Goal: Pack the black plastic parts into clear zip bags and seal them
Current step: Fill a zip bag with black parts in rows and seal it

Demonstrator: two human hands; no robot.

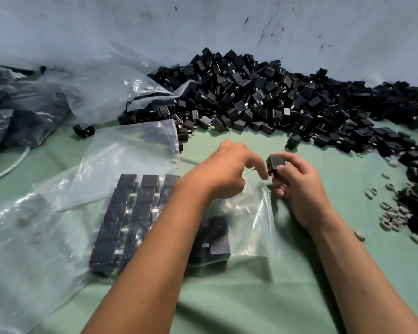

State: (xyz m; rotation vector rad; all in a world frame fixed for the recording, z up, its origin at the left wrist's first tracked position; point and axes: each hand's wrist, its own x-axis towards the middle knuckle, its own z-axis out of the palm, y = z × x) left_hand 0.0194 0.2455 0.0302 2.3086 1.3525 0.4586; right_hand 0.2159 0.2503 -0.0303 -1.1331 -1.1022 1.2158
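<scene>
Pinching one black part point(276, 165) in our right hand point(297, 183) near the counter's middle, we should let our left hand point(227, 168), fingers curled on the clear zip bag point(251, 213), hold its mouth wide so the part slides in flat beside the packed ones.

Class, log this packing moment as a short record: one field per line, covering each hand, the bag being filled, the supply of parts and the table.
right hand: grip on one black part
left hand: at the bag mouth
open bag: some parts inside, unsealed
filled bag: parts in neat rows
loose pile: heaped behind
table: green cloth
</scene>
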